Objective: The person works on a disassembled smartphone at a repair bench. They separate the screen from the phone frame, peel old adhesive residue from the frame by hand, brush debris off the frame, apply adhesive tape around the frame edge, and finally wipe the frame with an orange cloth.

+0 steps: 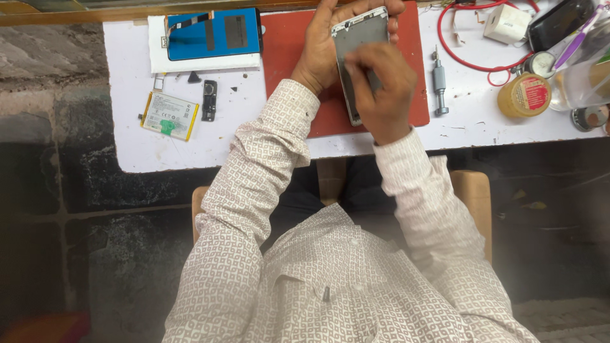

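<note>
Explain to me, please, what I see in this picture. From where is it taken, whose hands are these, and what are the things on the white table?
There is one picture, taken by a camera worn on a person's head and looking down, so you see their own chest, patterned sleeves and two hands. The left hand holds an opened phone frame, grey inside, above a red mat. The right hand presses on the frame's inner side; whether it holds a small tool I cannot tell.

On the white table lie a blue screen panel on white paper, a flat battery, a small black part, a metal screwdriver, a red cable, a white charger block and a small yellow jar.
</note>
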`<state>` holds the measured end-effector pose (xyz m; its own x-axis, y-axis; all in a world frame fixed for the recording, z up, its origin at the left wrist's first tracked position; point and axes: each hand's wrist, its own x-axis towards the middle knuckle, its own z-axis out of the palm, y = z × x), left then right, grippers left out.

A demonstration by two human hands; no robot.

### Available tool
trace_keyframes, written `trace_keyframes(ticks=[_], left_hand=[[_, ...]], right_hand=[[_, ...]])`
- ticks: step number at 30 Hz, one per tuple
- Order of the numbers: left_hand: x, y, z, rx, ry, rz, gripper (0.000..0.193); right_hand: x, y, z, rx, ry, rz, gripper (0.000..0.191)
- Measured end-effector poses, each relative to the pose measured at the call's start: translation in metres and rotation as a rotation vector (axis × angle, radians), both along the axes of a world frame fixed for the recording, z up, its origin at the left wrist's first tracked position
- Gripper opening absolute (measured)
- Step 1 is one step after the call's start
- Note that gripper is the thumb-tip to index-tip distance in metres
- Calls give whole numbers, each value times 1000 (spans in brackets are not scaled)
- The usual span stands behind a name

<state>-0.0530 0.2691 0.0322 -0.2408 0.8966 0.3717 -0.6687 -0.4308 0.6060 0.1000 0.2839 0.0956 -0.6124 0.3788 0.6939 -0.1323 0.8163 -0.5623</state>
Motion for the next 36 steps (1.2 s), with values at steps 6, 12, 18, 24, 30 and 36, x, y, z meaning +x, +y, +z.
trace_keyframes(ticks=[6, 12, 18, 24, 30, 36], left_hand=[[-8, 11, -18, 25, 125, 57, 79], [-11, 14, -34, -87, 135, 91, 83], [-12, 18, -39, -138, 143, 135, 85], [-11, 19, -40, -139, 127, 128, 85], [-10, 19, -39, -138, 122, 125, 84], [-9, 19, -37, -167, 147, 171, 85]], right_hand=[[55, -12, -18, -59, -218, -19, 18], [63, -12, -28, 16, -208, -4, 13], [62, -13, -29, 71, -214, -17, 14], [63, -12, -31, 66, -204, -6, 14], [64, -11, -28, 117, -223, 9, 16], [68, -6, -28, 177, -252, 85, 24]])
